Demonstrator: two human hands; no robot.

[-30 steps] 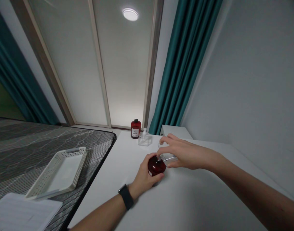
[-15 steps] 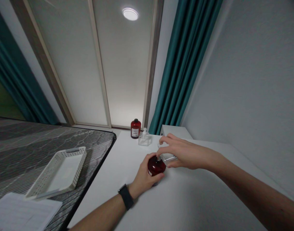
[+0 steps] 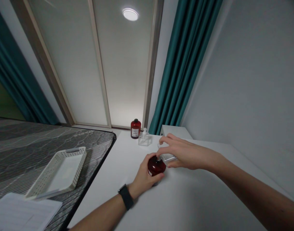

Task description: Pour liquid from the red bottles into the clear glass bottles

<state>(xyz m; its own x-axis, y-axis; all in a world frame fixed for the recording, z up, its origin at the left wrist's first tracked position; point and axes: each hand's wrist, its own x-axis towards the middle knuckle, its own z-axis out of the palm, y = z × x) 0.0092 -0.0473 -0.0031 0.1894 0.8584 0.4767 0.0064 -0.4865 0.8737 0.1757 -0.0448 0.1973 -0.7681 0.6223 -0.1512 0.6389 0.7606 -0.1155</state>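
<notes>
My left hand (image 3: 143, 178), with a black watch on its wrist, is wrapped round a dark red bottle (image 3: 156, 166) that stands on the white table (image 3: 185, 199). My right hand (image 3: 183, 152) reaches in from the right and its thumb and fingers pinch at the top of that bottle. A clear object (image 3: 169, 158) lies under the right palm, partly hidden. I cannot make out what sits between the right fingertips.
A second red bottle (image 3: 135, 128) and a clear pump bottle (image 3: 144, 138) stand at the table's far end, by a teal curtain (image 3: 183, 64). A white perforated tray (image 3: 60, 171) and white paper (image 3: 21, 213) lie on a dark mattress (image 3: 41, 150) to the left.
</notes>
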